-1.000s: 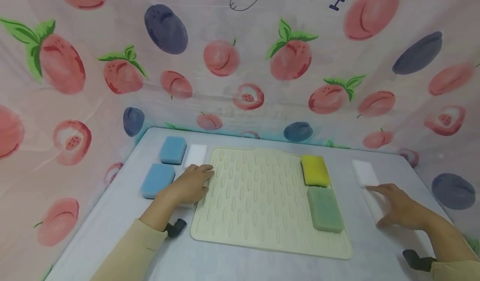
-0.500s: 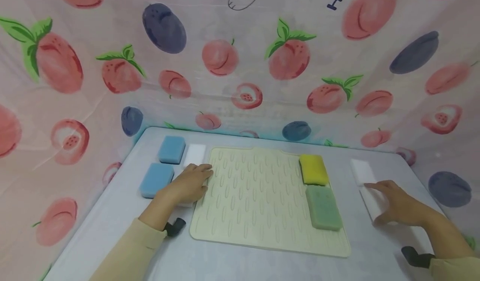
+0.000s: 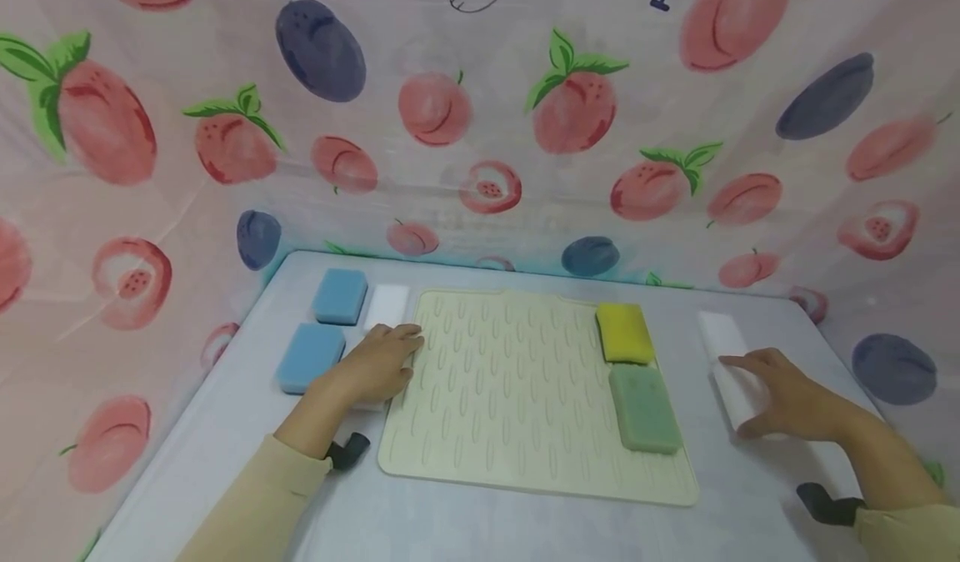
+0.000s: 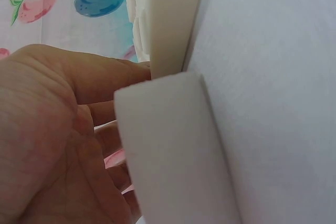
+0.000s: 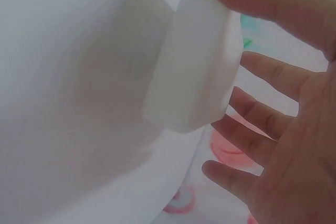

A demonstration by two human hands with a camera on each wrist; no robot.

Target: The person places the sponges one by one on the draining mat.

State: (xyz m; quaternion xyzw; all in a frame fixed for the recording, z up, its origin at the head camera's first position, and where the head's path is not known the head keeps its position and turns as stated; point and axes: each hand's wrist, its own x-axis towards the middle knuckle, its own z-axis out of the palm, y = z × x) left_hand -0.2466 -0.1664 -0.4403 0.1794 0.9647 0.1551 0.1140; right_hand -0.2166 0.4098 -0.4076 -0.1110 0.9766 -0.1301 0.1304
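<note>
My left hand (image 3: 377,366) lies with relaxed fingers over a white sponge block (image 4: 168,145), its fingertips and thumb at the left edge of the cream ribbed mat (image 3: 517,395). Most of that block is hidden under the hand in the head view. Beyond the mat's right side, my right hand (image 3: 798,399) pinches another white sponge block (image 3: 738,395) between thumb and index finger. The other fingers (image 5: 262,114) spread straight behind this block in the right wrist view. A further white block (image 3: 722,333) lies at its far end.
On the mat's right part sit a yellow sponge (image 3: 626,333) and a green sponge (image 3: 645,409). Two blue sponges (image 3: 340,297) and a white block (image 3: 387,306) lie at the left. A fruit-print curtain (image 3: 480,128) hangs behind the white table (image 3: 480,524).
The right hand and its white block have shifted slightly left, toward the mat. My left hand keeps its place at the mat's edge, and the view has tilted a little.
</note>
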